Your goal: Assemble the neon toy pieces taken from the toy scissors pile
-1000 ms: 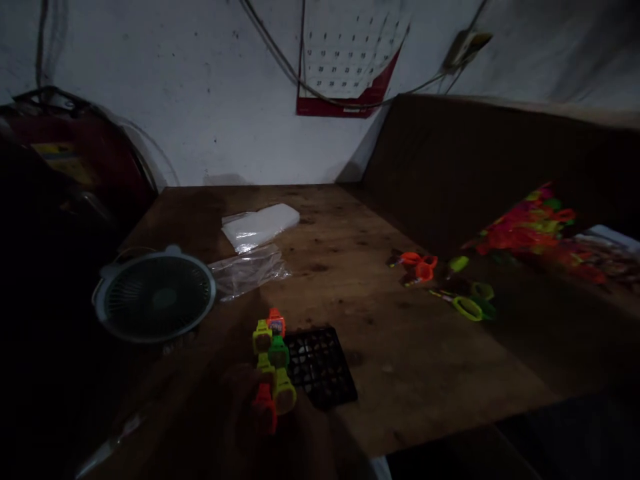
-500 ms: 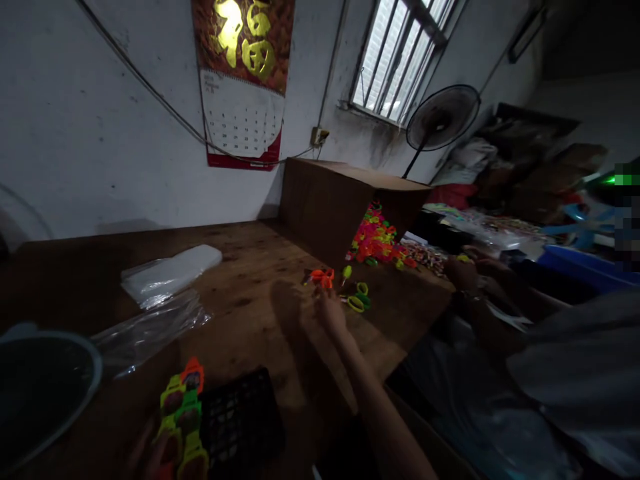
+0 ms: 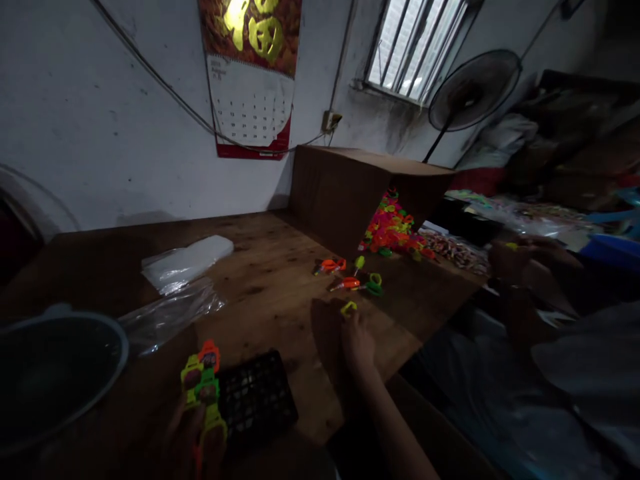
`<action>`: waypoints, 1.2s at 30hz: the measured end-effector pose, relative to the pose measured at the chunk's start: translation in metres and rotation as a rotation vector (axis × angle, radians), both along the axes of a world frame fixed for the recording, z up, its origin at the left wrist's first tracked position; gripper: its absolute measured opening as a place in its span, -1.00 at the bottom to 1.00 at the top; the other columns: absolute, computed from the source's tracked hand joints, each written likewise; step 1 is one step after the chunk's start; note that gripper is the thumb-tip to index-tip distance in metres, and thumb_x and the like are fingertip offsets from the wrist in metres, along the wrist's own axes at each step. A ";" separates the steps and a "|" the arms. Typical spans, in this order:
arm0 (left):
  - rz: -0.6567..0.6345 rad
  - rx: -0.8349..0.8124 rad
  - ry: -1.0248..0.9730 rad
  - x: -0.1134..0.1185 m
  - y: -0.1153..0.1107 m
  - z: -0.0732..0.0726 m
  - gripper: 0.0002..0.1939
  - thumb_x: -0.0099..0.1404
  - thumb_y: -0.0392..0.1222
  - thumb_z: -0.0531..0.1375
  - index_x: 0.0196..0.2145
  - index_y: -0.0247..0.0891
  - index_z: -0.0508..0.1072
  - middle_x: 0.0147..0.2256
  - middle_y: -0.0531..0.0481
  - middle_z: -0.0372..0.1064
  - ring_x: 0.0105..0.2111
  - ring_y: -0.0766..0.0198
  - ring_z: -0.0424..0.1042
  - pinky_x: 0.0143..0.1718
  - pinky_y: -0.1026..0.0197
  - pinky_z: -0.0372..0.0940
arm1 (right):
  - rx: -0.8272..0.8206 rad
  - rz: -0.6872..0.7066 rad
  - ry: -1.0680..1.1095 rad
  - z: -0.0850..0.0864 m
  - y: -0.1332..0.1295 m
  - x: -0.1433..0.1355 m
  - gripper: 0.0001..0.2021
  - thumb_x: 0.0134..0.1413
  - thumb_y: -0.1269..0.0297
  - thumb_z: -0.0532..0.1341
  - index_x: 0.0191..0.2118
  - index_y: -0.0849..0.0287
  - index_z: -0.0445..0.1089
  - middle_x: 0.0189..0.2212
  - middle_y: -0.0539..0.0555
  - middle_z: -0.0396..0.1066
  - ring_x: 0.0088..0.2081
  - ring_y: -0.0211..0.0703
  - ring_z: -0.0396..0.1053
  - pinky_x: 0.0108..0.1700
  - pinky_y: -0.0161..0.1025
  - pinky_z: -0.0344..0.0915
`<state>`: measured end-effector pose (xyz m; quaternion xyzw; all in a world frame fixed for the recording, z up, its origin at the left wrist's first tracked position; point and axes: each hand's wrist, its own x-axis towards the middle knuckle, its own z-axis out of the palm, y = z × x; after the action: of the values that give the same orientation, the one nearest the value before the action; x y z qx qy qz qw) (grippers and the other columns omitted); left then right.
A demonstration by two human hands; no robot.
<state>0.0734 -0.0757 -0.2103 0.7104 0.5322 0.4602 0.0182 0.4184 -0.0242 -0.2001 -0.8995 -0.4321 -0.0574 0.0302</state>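
My right hand [image 3: 358, 339] is closed on a yellow toy watch [image 3: 349, 309] above the wooden table [image 3: 260, 300]. Just beyond it lie orange toy watches [image 3: 348, 283], a green one [image 3: 374, 287] and a small yellow-green one [image 3: 359, 264]. At the lower left my left hand [image 3: 187, 427], dark and partly hidden, holds a bunch of yellow, green and orange toy watches [image 3: 207, 387]. This bunch is beside the left edge of a black grid tray [image 3: 257, 397].
An open cardboard box [image 3: 337, 193] spills bright watches [image 3: 393, 230]. Clear plastic bags [image 3: 187, 263] lie at the left, behind a round basin [image 3: 60, 373]. A person's hands [image 3: 513, 263] are at the right. A fan [image 3: 473, 93] stands behind.
My right hand has drawn back from the orange watches and now has a yellow one; the orange one lies nearer the green. The view has shifted, moving the scene rightward.
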 end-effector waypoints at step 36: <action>-0.104 -0.227 0.164 0.007 0.041 0.032 -0.49 0.13 -0.26 0.07 0.08 -0.20 0.26 0.21 -0.13 0.10 0.18 -0.02 0.14 0.13 -0.17 0.17 | 0.268 0.771 1.691 -0.022 0.034 -0.190 -0.84 -0.24 0.28 0.35 -0.43 0.21 0.46 -0.41 0.00 0.48 -0.36 -0.18 0.37 -0.30 -0.27 0.32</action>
<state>0.0806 -0.0350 -0.1788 0.7655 0.5432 0.3358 0.0788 0.2283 0.0097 -0.2216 -0.4265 -0.5248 0.5799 0.4543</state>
